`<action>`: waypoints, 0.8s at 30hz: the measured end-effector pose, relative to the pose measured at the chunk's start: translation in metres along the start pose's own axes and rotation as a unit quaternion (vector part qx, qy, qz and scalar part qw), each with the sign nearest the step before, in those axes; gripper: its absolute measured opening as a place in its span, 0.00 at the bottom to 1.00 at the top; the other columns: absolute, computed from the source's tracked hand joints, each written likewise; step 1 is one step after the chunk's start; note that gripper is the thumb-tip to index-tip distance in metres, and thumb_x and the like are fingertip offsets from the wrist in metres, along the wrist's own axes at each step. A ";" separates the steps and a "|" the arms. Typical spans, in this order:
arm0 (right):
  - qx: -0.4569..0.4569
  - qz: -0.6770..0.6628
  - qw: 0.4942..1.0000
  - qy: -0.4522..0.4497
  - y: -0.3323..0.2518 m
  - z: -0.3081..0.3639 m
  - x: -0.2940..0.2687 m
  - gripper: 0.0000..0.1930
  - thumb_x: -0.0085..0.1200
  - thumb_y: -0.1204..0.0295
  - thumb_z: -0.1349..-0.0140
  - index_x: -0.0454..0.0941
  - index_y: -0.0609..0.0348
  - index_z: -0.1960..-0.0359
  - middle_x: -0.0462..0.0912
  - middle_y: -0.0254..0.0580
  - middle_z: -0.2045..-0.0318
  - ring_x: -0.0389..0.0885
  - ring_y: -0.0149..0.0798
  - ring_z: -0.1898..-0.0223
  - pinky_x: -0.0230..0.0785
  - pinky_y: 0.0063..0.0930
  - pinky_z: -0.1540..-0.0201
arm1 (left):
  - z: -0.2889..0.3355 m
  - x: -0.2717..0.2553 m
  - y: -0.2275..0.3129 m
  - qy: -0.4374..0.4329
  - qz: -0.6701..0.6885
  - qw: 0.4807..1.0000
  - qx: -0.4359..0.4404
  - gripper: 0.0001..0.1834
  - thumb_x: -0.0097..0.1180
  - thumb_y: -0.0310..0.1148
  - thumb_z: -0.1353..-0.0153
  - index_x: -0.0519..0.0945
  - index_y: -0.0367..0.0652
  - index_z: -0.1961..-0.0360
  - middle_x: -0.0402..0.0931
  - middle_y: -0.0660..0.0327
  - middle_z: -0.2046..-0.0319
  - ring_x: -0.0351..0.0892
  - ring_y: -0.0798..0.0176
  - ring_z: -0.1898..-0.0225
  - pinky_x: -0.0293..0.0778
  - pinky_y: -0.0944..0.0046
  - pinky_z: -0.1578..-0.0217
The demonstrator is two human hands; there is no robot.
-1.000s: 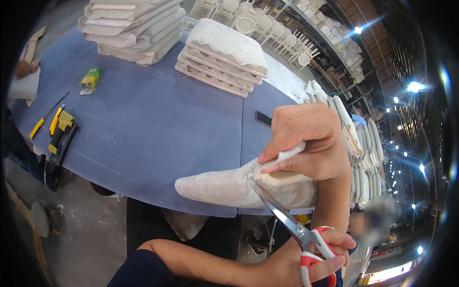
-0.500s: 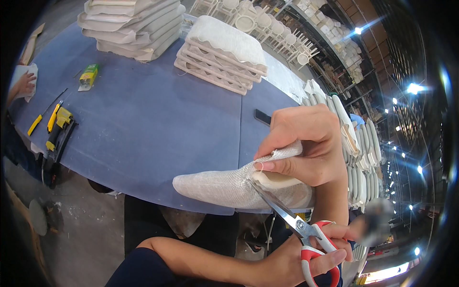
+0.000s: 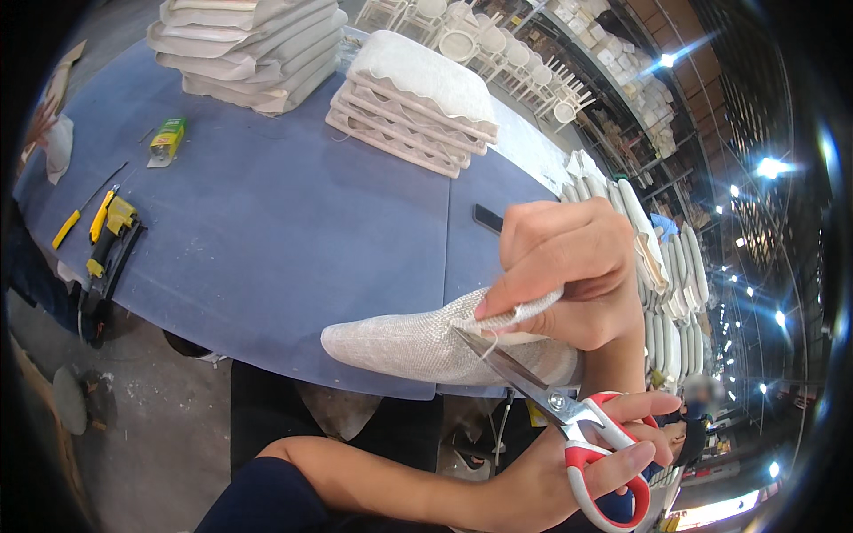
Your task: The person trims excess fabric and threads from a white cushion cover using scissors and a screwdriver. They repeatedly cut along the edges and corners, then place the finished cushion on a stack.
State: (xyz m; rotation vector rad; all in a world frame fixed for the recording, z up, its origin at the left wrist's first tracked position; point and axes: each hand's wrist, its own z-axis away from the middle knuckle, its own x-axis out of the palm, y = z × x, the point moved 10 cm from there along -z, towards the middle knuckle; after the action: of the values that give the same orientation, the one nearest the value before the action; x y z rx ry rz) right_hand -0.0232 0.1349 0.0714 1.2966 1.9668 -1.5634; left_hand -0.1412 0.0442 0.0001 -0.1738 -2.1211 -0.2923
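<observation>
Head view shows a white fabric-covered seat pad point(image 3: 426, 342) lying over the near edge of the blue table point(image 3: 267, 240), its pointed end toward the person's left. Its loose fabric strip point(image 3: 524, 313) is pinched between thumb and fingers of one hand point(image 3: 569, 266), the upper one in the picture, and pulled up off the pad. Which arm that hand belongs to cannot be told, as its forearm drops out of sight behind the other. The second hand point(image 3: 613, 462), low in the picture, has its fingers closed through the red loops of the scissors point(image 3: 555, 409); the blades are nearly closed, tips touching the fabric just under the pinched strip.

Compared with a second ago, the pinching hand has shifted a little to the left along the pad, and the scissor tips have followed it up to the strip.

Farther off on the table stand a stack of scalloped seat pads point(image 3: 413, 102) and a taller stack of cushions point(image 3: 249, 44). A small green box point(image 3: 166, 139), a yellow stapler point(image 3: 111, 233) and a yellow-handled tool point(image 3: 80, 218) lie at the left.
</observation>
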 end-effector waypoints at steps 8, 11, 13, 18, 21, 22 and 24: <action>0.012 0.014 1.000 -0.004 -0.004 0.008 0.000 0.09 0.78 0.79 0.52 0.94 0.59 0.67 0.86 0.39 0.76 0.81 0.39 0.74 0.67 0.31 0.72 | 0.001 0.015 -0.003 -0.040 0.036 0.999 0.005 0.26 0.59 0.34 0.22 0.76 0.30 0.30 0.90 0.52 0.58 0.89 0.65 0.60 0.85 0.68 0.60; 0.067 0.033 0.997 0.012 0.000 0.005 0.007 0.06 0.78 0.78 0.48 0.93 0.59 0.68 0.86 0.40 0.76 0.83 0.39 0.72 0.68 0.32 0.70 | 0.009 0.012 -0.013 -0.038 0.095 0.994 -0.027 0.27 0.61 0.32 0.24 0.75 0.31 0.29 0.88 0.51 0.57 0.88 0.63 0.56 0.86 0.66 0.59; 0.093 0.062 0.994 0.007 0.001 0.006 0.009 0.06 0.78 0.76 0.46 0.92 0.59 0.68 0.86 0.40 0.75 0.85 0.40 0.71 0.70 0.33 0.69 | 0.011 0.011 -0.017 -0.037 0.088 0.995 -0.035 0.27 0.62 0.34 0.24 0.75 0.32 0.29 0.88 0.51 0.57 0.87 0.63 0.55 0.85 0.66 0.59; 0.096 -0.022 0.994 -0.039 0.000 0.004 0.016 0.07 0.77 0.74 0.44 0.92 0.59 0.65 0.90 0.42 0.65 0.87 0.40 0.67 0.76 0.32 0.64 | 0.018 0.005 -0.033 -0.039 -0.003 0.999 -0.038 0.26 0.63 0.36 0.25 0.77 0.32 0.32 0.88 0.53 0.57 0.87 0.65 0.56 0.84 0.68 0.59; 0.124 -0.034 0.990 -0.061 0.003 0.007 0.023 0.07 0.76 0.74 0.43 0.93 0.59 0.64 0.90 0.43 0.61 0.89 0.41 0.62 0.78 0.33 0.59 | 0.022 0.014 -0.023 -0.063 0.026 0.993 -0.095 0.25 0.64 0.36 0.25 0.78 0.32 0.34 0.88 0.54 0.57 0.86 0.66 0.55 0.83 0.68 0.57; 0.136 -0.036 0.988 -0.064 0.004 0.009 0.024 0.07 0.75 0.75 0.43 0.93 0.59 0.63 0.90 0.43 0.60 0.88 0.41 0.61 0.78 0.33 0.57 | 0.023 0.017 -0.019 -0.070 0.035 0.990 -0.113 0.25 0.64 0.36 0.25 0.78 0.32 0.34 0.88 0.55 0.57 0.86 0.66 0.55 0.82 0.68 0.56; 0.148 -0.050 0.985 -0.071 0.006 0.011 0.024 0.08 0.73 0.77 0.44 0.94 0.58 0.62 0.90 0.42 0.60 0.88 0.41 0.59 0.78 0.34 0.55 | 0.025 0.013 -0.017 -0.073 -0.014 0.994 -0.076 0.24 0.64 0.37 0.26 0.79 0.33 0.35 0.89 0.56 0.57 0.86 0.67 0.54 0.81 0.67 0.55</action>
State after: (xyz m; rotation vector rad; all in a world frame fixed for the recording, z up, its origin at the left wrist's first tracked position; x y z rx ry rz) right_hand -0.0343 0.1360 0.0464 1.1659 1.7869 -2.0005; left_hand -0.1729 0.0348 -0.0040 -0.2615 -2.2481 -0.4702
